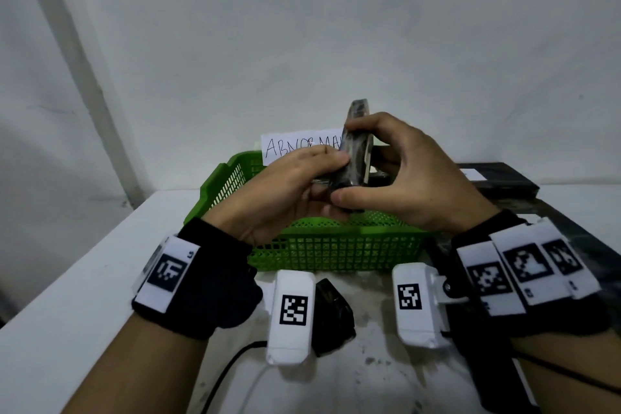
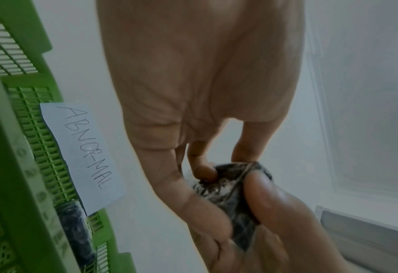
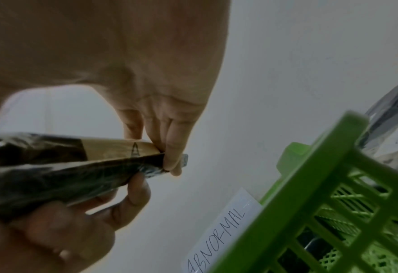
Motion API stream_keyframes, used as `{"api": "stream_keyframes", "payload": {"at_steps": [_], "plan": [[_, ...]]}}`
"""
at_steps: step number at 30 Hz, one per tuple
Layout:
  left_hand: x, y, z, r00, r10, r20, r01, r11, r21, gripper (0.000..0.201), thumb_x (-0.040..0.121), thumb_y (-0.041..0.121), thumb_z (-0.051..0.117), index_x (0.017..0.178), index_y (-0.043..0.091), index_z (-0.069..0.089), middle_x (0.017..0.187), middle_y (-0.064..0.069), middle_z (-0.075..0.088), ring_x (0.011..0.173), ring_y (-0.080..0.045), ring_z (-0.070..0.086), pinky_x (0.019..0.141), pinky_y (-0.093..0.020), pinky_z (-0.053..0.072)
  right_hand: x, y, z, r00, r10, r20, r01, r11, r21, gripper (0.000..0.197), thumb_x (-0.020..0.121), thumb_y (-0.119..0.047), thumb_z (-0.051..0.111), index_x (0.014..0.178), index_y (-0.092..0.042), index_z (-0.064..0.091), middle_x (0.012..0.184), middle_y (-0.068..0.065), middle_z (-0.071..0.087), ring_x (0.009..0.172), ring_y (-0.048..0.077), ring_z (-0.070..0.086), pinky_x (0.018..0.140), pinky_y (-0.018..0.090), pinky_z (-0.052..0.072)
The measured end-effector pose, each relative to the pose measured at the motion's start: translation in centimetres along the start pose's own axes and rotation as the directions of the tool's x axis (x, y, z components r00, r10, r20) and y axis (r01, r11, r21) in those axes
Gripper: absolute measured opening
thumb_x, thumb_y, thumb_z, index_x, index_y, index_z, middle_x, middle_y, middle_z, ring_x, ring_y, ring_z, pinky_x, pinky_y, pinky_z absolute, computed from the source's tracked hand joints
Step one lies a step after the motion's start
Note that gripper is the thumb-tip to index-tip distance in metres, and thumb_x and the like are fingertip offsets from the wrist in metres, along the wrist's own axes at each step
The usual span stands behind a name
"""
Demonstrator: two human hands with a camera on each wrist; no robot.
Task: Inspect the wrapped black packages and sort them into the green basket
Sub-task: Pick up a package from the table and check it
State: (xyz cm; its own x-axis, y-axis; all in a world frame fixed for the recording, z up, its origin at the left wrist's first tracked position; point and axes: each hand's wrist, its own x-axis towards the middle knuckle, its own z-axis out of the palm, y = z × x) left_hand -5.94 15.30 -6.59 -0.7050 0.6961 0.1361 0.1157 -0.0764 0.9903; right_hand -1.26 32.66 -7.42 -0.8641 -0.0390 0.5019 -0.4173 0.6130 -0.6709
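Both hands hold one wrapped black package point(image 1: 357, 151) upright, edge-on, above the green basket point(image 1: 336, 250). My left hand point(image 1: 302, 178) grips its lower end from the left; its fingers curl round the wrap point(image 2: 228, 194). My right hand point(image 1: 396, 171) pinches the upper part with fingertips and thumb. The right wrist view shows the package point(image 3: 64, 171) with a tan label strip near the pinch. Another black package point(image 2: 76, 236) lies inside the basket point(image 2: 25, 184).
A white paper sign reading ABNORMAL point(image 1: 299, 146) stands at the basket's far rim. More black wrapped packages point(image 1: 497, 180) are stacked at the right. A small black object point(image 1: 332, 312) and cables lie on the white table point(image 1: 100, 296) near me.
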Motion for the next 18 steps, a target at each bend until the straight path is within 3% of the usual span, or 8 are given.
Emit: {"api": "stream_keyframes", "payload": {"at_steps": [2,4,6,8,10,12,14,18], "plan": [[0.0,0.0,-0.1,0.999,0.005,-0.041,-0.005,1.000,0.005,0.018,0.095,0.023,0.053,0.101,0.006,0.057,0.067,0.004,0.067,0.056,-0.008,0.063,0.057,-0.024,0.057,0.1,0.1,-0.1,0.999,0.017,0.042,-0.016,1.000,-0.014,0.103,0.049,-0.064,0.083,0.141,-0.041,0.043,0.137,-0.015,0.058,0.117,0.004,0.064,0.101,0.038,0.053],[0.1,0.0,-0.3,0.996,0.012,-0.087,-0.013,1.000,-0.007,0.018,0.085,0.026,0.063,0.093,0.010,0.059,0.071,0.000,0.068,0.060,-0.013,0.062,0.055,-0.024,0.056,0.0,0.1,-0.5,0.992,0.028,0.124,-0.036,0.998,0.060,0.118,0.051,-0.062,0.085,0.151,-0.049,0.024,0.153,-0.023,0.039,0.131,0.003,0.054,0.109,0.038,0.047],[0.2,-0.1,-0.5,0.993,0.040,-0.111,-0.038,0.999,0.019,0.021,0.075,0.026,0.070,0.087,0.011,0.060,0.076,-0.004,0.066,0.067,-0.018,0.061,0.058,-0.026,0.058,0.0,-0.3,-0.9,0.995,0.037,0.094,-0.057,0.975,0.217,0.116,0.064,-0.059,0.085,0.154,-0.053,0.012,0.159,-0.022,0.028,0.124,-0.011,0.054,0.107,0.034,0.047],[0.3,-0.2,-0.6,0.992,0.069,-0.106,-0.063,0.996,0.059,0.018,0.076,0.020,0.072,0.085,0.012,0.058,0.077,-0.001,0.067,0.068,-0.016,0.064,0.062,-0.026,0.059,0.5,-0.4,-0.9,0.991,0.119,-0.062,-0.090,0.935,0.343,0.109,0.070,-0.056,0.083,0.157,-0.044,0.018,0.162,-0.005,0.033,0.112,-0.014,0.059,0.103,0.037,0.051],[0.3,-0.3,-0.6,0.991,0.085,-0.101,-0.078,0.994,0.077,0.017,0.077,0.014,0.073,0.083,0.014,0.056,0.077,0.003,0.068,0.069,-0.014,0.066,0.064,-0.026,0.059,0.9,-0.3,-0.8,0.967,0.217,-0.134,-0.145,0.900,0.412,0.096,0.073,-0.047,0.084,0.153,-0.024,0.036,0.143,0.006,0.058,0.110,0.007,0.068,0.094,0.042,0.058],[0.3,-0.3,-0.6,0.990,0.100,-0.098,-0.090,0.991,0.102,0.020,0.074,0.013,0.075,0.084,0.014,0.057,0.083,0.001,0.069,0.074,-0.016,0.067,0.067,-0.027,0.059,1.0,-0.3,-0.9,0.963,0.241,-0.119,-0.174,0.896,0.408,0.062,0.082,-0.028,0.081,0.136,-0.011,0.057,0.109,0.006,0.076,0.096,0.016,0.075,0.084,0.040,0.062],[0.3,-0.4,-0.3,0.988,0.118,-0.098,-0.104,0.985,0.136,0.021,0.078,0.007,0.075,0.085,0.014,0.056,0.087,0.002,0.070,0.074,-0.015,0.069,0.066,-0.026,0.059,0.8,-0.4,-1.0,0.966,0.216,-0.139,-0.146,0.906,0.397,0.037,0.084,-0.015,0.078,0.118,-0.008,0.067,0.090,0.004,0.079,0.082,0.014,0.077,0.071,0.029,0.060],[0.4,-0.6,0.1,0.976,0.177,-0.127,-0.146,0.964,0.221,0.023,0.085,0.003,0.072,0.092,0.012,0.053,0.097,0.000,0.072,0.082,-0.022,0.070,0.081,-0.044,0.059,0.8,-0.6,-1.0,0.952,0.146,-0.269,-0.038,0.928,0.371,0.029,0.079,-0.008,0.082,0.103,-0.017,0.069,0.078,0.003,0.078,0.070,0.016,0.076,0.060,0.024,0.057]]}}
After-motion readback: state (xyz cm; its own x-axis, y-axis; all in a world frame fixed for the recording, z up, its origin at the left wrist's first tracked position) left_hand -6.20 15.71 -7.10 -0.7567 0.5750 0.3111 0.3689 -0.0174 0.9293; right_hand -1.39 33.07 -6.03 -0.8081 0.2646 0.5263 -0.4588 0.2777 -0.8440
